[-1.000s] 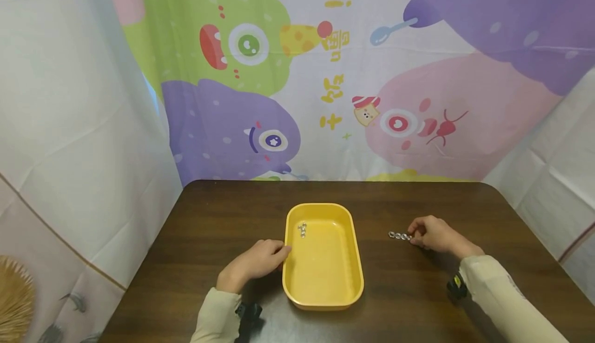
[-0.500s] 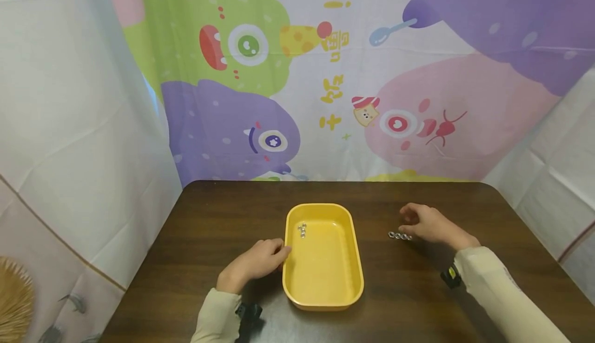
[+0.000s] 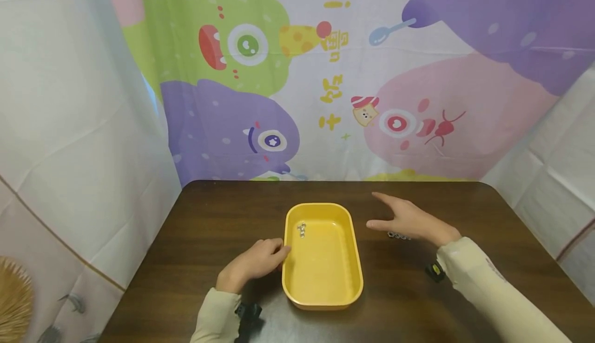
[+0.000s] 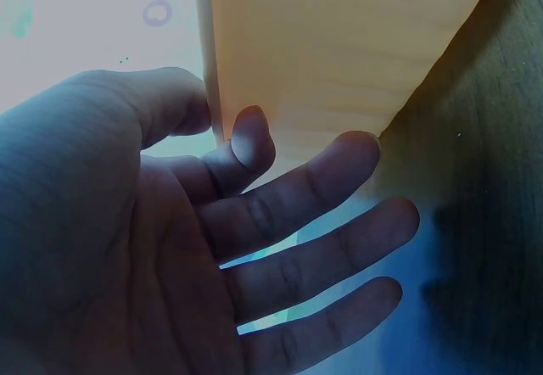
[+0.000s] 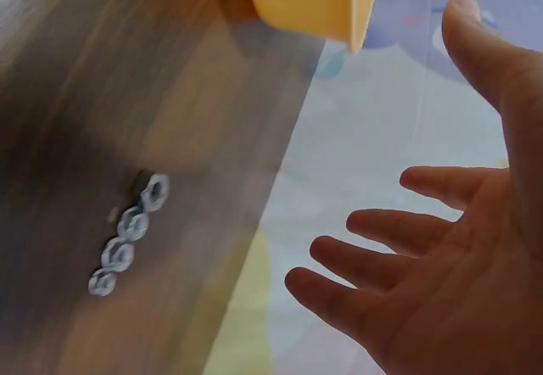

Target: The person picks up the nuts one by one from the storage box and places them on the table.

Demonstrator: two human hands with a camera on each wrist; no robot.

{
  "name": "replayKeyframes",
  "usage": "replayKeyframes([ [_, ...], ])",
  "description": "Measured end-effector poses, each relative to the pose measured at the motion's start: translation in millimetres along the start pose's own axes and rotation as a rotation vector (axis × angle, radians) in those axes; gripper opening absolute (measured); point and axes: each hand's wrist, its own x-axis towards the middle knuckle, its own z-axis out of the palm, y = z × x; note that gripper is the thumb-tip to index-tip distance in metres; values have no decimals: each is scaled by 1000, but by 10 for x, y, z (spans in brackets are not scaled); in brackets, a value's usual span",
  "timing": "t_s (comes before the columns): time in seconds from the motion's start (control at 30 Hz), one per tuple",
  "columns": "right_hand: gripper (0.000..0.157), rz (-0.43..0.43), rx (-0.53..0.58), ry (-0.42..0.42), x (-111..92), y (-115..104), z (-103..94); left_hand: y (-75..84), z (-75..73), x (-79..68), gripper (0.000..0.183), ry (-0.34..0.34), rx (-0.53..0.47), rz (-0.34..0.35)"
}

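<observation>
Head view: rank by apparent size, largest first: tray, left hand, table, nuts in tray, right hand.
1. Table
2. Tray
3. Left hand and right hand: too alike to rank
4. Nuts in tray, even taken together

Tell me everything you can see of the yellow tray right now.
The yellow tray is an open-topped, rounded-corner rectangle with a narrow rim and smooth walls, apparently plastic. It rests upright on the dark brown table, long sides running away from the person. Small shiny pieces cluster inside towards its far left corner. The left hand pinches its left rim between thumb and index finger; the right hand is clear of it.
</observation>
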Motion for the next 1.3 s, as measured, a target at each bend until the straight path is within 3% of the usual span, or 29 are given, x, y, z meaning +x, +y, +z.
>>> replayKeyframes([
  [0.43,95,-167,-62,-106,135,-403,-65,16,3,43,32,-14,-11,-11],
  [0.73,89,-265,-43,-181,262,-696,57,16,11,22,32,-32,-16,-22],
  [0.97,86,-250,11,-276,355,-920,187,16,1,31,32,-18,-18,-10],
  [1.3,80,-239,44,-315,540,-1062,354,18,10,0,32,-14,-20,-8],
])
